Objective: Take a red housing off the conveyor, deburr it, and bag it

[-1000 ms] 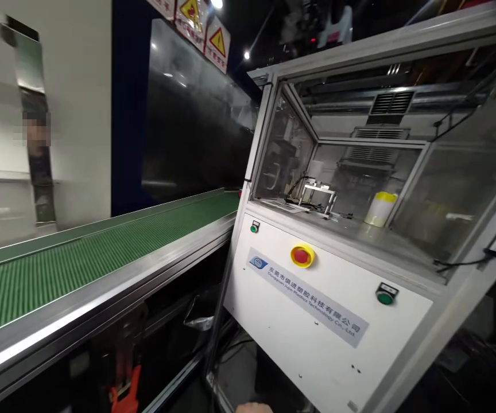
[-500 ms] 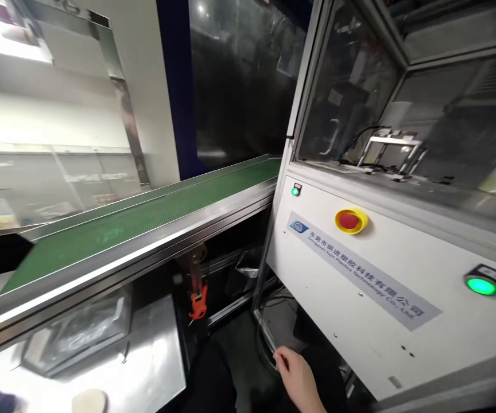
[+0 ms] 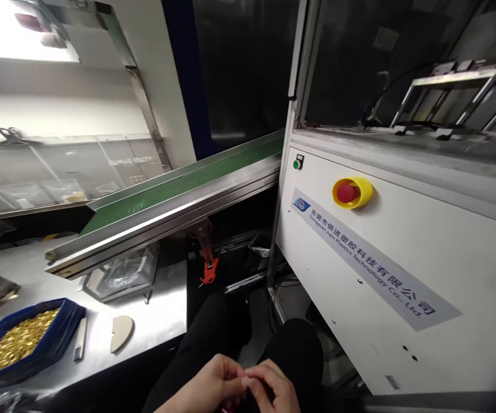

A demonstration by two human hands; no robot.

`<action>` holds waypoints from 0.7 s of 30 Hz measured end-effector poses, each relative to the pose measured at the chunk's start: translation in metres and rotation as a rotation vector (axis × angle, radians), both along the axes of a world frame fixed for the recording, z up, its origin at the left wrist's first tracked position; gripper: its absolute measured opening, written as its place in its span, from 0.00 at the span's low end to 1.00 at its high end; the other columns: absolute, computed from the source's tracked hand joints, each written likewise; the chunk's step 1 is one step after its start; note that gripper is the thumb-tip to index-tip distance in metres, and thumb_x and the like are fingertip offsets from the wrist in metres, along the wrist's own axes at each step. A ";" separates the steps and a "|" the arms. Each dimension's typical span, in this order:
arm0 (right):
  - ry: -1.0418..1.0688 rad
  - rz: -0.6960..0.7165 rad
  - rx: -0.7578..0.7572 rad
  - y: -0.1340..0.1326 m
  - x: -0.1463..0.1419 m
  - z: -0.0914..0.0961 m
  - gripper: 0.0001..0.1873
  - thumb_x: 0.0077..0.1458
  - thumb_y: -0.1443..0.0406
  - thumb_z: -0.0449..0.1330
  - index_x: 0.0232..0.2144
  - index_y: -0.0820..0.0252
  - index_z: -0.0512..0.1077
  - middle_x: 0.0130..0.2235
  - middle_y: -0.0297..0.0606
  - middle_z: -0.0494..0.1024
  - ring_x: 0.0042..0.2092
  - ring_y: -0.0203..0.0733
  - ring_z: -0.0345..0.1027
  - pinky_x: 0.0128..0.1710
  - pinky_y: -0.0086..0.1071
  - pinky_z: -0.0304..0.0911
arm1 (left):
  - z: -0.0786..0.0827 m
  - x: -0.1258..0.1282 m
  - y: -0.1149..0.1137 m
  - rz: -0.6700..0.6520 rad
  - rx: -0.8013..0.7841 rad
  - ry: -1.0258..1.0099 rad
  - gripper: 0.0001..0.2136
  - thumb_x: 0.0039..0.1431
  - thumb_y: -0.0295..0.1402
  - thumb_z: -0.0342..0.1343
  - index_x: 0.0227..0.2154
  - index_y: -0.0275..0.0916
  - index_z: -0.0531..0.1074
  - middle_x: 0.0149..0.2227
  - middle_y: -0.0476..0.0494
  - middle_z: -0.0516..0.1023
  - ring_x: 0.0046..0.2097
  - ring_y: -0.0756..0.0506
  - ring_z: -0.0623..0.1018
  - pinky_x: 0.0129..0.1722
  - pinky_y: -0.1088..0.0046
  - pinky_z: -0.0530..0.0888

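Over my lap, my left hand [image 3: 217,381] and my right hand [image 3: 275,385] meet at the fingertips. Both are closed in a pinch, thumbs against bent fingers. Whatever may be between the fingertips is hidden or too small to name. A little red shows beneath the hands at the lower edge. To their left, on a metal table [image 3: 166,321], lie a half-round beige piece [image 3: 121,334] and a small metal bar [image 3: 80,339]. Farther left stands a blue tray [image 3: 65,330] full of small gold-coloured parts [image 3: 19,339].
A green conveyor belt [image 3: 188,179] slopes across the back. At right stands a white machine panel [image 3: 360,321] with a red emergency stop button [image 3: 348,193] and a green button [image 3: 297,164]. Orange-handled pliers or a clamp [image 3: 209,271] hang below the conveyor. A clear bag [image 3: 130,272] sits in a tray.
My right hand has come left and my left hand has entered view; their fingertips now meet. My view has shifted, showing more of the table. The panel's green lights have gone dark.
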State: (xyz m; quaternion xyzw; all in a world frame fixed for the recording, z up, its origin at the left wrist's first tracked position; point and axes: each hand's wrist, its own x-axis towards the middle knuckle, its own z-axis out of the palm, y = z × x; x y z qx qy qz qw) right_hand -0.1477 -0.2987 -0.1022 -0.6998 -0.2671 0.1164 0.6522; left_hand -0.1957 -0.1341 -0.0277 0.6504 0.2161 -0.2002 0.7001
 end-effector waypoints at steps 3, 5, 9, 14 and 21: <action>0.022 -0.039 -0.017 -0.015 0.012 0.011 0.12 0.66 0.56 0.58 0.36 0.51 0.80 0.35 0.35 0.79 0.38 0.38 0.75 0.40 0.26 0.68 | -0.003 0.013 -0.010 0.092 -0.196 0.035 0.21 0.46 0.48 0.74 0.23 0.32 0.80 0.21 0.48 0.74 0.22 0.54 0.67 0.22 0.78 0.60; 0.078 -0.100 -0.044 -0.018 0.018 0.020 0.13 0.67 0.55 0.57 0.36 0.52 0.79 0.36 0.35 0.79 0.40 0.38 0.75 0.42 0.26 0.67 | -0.005 0.020 -0.014 0.191 -0.342 0.066 0.17 0.47 0.42 0.75 0.26 0.31 0.81 0.23 0.47 0.75 0.24 0.54 0.70 0.24 0.81 0.65; 0.288 -0.222 -0.036 -0.014 0.023 0.035 0.15 0.67 0.52 0.57 0.39 0.53 0.78 0.36 0.35 0.80 0.40 0.39 0.74 0.41 0.27 0.68 | -0.008 0.028 -0.012 0.380 -0.547 0.111 0.15 0.45 0.28 0.77 0.37 0.32 0.84 0.33 0.43 0.82 0.32 0.54 0.78 0.36 0.83 0.74; 0.388 -0.223 0.022 0.006 0.017 0.051 0.15 0.65 0.52 0.59 0.38 0.54 0.79 0.36 0.35 0.79 0.39 0.40 0.74 0.41 0.28 0.68 | -0.007 0.026 0.005 0.408 -0.661 0.061 0.14 0.50 0.25 0.74 0.40 0.34 0.82 0.35 0.43 0.82 0.33 0.54 0.78 0.35 0.82 0.75; 0.292 -0.220 -0.071 0.041 0.014 0.068 0.12 0.65 0.56 0.60 0.38 0.53 0.80 0.37 0.36 0.79 0.40 0.39 0.75 0.42 0.29 0.69 | -0.008 0.026 0.034 0.374 -0.697 -0.013 0.13 0.51 0.28 0.74 0.38 0.35 0.80 0.29 0.49 0.76 0.30 0.55 0.72 0.31 0.81 0.71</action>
